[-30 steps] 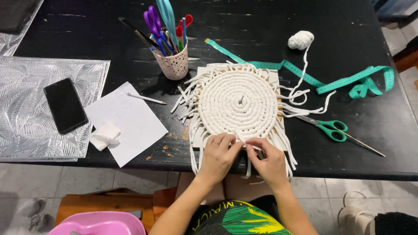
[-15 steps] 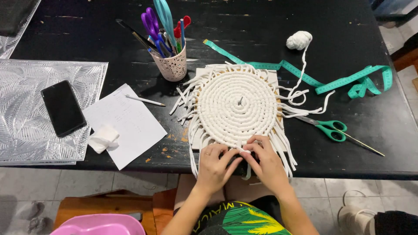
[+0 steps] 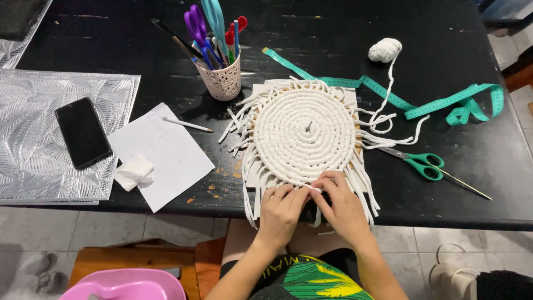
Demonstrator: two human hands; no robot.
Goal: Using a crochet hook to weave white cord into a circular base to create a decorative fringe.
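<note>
Hands nearer, scissors, cup beside mat

Tabletop: black painted wood, worn, slightly glossy.
Round mat: coiled white cotton rope, matt, ribbed, with a loose fringe.
Placemat: silvery, shiny, embossed leaf pattern.
Phone: smooth glossy black glass.
Sheet: matt white paper.
Scissors: green plastic handles, metal blades.
Tape measure: smooth teal band.

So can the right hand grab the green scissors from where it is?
Probably yes. The right hand rests at the near edge of the white rope mat, and the green scissors lie just to its right on the black table, with only loose fringe between.
</note>
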